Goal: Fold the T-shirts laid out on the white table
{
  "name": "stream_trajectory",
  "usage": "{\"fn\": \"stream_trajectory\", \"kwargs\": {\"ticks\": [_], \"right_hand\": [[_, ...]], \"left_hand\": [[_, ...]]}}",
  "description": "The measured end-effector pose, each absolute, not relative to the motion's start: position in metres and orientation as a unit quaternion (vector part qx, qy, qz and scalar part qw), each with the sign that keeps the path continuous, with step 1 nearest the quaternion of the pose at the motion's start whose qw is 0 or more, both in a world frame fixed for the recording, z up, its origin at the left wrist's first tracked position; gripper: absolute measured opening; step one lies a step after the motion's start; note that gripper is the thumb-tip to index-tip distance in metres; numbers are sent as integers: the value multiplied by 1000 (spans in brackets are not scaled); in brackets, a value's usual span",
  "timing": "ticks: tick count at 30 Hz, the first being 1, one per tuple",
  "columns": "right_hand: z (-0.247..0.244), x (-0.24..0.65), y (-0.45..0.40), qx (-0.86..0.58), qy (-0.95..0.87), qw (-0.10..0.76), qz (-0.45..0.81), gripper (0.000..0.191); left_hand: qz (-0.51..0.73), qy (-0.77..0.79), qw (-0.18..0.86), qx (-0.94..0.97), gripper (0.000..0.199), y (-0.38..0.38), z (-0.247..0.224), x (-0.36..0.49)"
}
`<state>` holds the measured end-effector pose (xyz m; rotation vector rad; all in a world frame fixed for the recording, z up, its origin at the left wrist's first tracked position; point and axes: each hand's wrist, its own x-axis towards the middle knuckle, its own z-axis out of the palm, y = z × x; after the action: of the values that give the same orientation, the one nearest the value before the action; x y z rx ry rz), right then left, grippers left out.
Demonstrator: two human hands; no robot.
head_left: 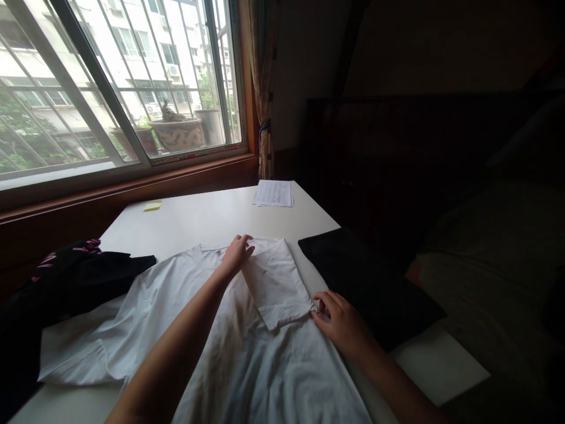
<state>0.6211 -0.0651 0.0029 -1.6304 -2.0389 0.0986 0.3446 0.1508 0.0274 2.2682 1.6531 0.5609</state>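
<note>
A white T-shirt (176,294) lies spread on the table, its collar at the far side. Its right-hand sleeve (282,282) is folded inward over the body. My left hand (237,253) rests near the collar at the upper end of that fold, fingers loosely bent and apart, with no cloth visibly gripped. At the sleeve's outer lower corner, my right hand (342,321) pinches the hem between thumb and fingers. The left-hand sleeve (79,359) stretches out toward the table's left edge. My left forearm hides part of the shirt's middle.
A folded black cloth (362,282) lies on the white table (198,215), right of the shirt. Black clothing with pink lettering (79,277) is heaped at left. Printed papers (273,193) and a yellow sticky-note pad (152,205) lie at the far side, below a barred window (132,88).
</note>
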Motion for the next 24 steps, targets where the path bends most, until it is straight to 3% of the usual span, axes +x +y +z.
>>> {"fn": "stream_trajectory", "kwargs": {"ticks": [16, 24], "right_hand": [[1, 619, -67, -601, -758, 252, -26, 24], [2, 619, -64, -590, -768, 241, -61, 12]], "left_hand": [[159, 544, 113, 816, 31, 136, 25, 356], [141, 473, 153, 856, 40, 146, 28, 403]]}}
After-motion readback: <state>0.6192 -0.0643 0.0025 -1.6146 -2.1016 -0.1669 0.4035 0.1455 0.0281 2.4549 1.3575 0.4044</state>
